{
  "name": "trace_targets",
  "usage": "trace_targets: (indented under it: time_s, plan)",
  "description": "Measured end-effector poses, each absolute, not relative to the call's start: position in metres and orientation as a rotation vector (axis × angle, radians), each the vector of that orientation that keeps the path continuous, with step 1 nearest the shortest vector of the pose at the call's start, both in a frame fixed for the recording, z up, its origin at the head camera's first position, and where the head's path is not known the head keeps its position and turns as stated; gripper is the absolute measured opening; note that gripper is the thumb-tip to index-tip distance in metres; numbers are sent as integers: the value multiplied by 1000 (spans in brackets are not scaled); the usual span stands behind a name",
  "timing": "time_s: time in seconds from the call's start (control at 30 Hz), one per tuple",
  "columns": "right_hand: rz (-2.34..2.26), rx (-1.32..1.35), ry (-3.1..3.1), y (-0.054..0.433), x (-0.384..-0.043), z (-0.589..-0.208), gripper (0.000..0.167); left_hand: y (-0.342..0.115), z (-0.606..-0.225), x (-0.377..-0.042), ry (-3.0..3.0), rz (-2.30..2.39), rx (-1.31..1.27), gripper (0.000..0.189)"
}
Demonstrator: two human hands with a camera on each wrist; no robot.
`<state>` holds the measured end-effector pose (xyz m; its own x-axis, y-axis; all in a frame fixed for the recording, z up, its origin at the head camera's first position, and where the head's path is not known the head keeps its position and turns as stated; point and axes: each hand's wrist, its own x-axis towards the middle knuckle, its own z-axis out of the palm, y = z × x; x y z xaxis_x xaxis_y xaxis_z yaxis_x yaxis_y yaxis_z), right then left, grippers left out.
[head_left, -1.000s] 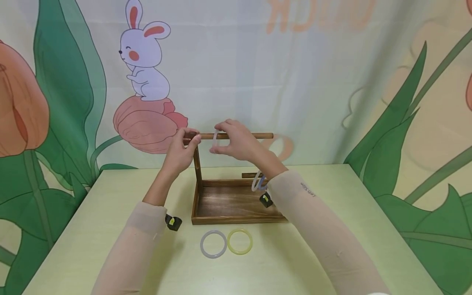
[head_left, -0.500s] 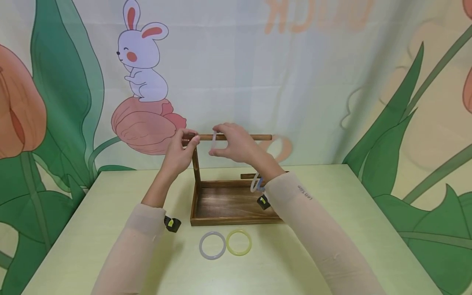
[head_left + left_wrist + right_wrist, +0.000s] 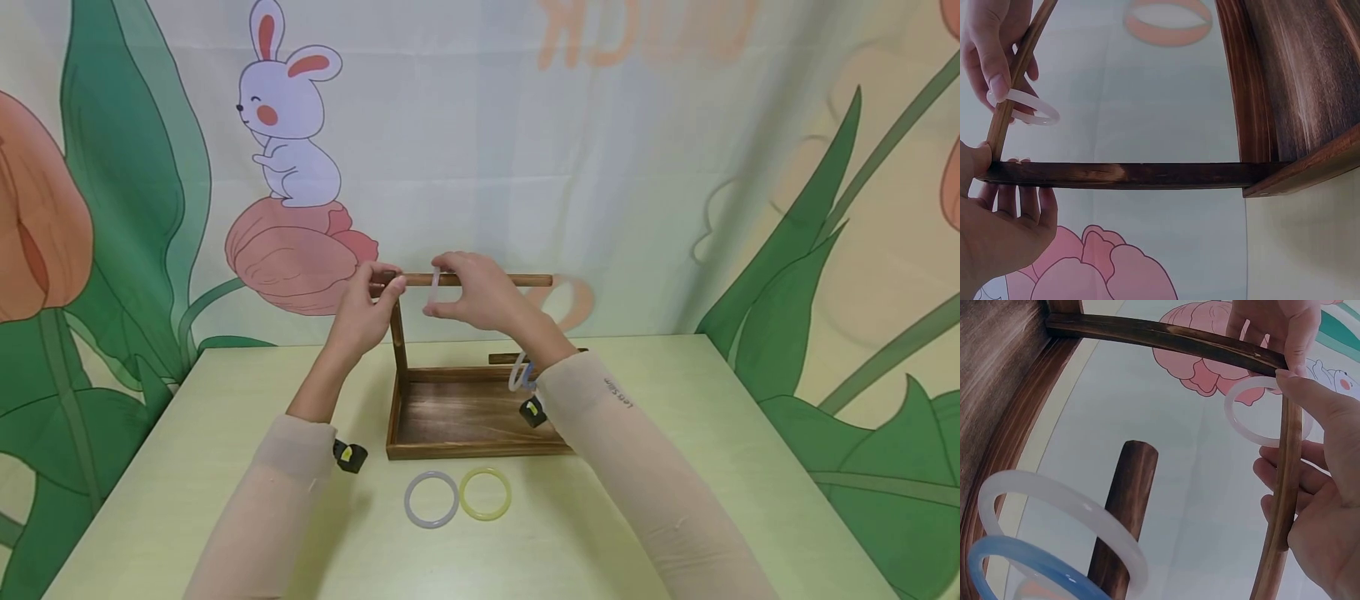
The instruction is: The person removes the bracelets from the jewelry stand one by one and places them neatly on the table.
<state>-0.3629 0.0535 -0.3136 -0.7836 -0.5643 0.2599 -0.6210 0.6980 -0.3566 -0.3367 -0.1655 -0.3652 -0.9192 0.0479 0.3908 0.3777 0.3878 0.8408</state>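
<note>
one pale ring [image 3: 434, 289] encircles the upper bar [image 3: 532, 280] near mid-frame, pinched by the right hand [image 3: 483, 292]; the bar's free end reaches right past it. the left hand [image 3: 363, 317] grips the upper left corner of the wooden stand [image 3: 457, 412].

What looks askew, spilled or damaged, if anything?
Nothing stands out: no spill or damage shows. The rack stands upright, the pale ring in the right hand encircles the upper bar, the white ring hangs on the lower bar, and the grey ring and yellow ring lie flat on the table.
</note>
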Motion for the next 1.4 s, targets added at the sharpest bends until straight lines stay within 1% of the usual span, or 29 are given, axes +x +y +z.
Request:
trace_targets:
  time_s: [1.4]
  plan:
    - [622, 972, -2738, 55, -362, -315, 74, -165, -365, -337, -2332, -1546, -370, 35]
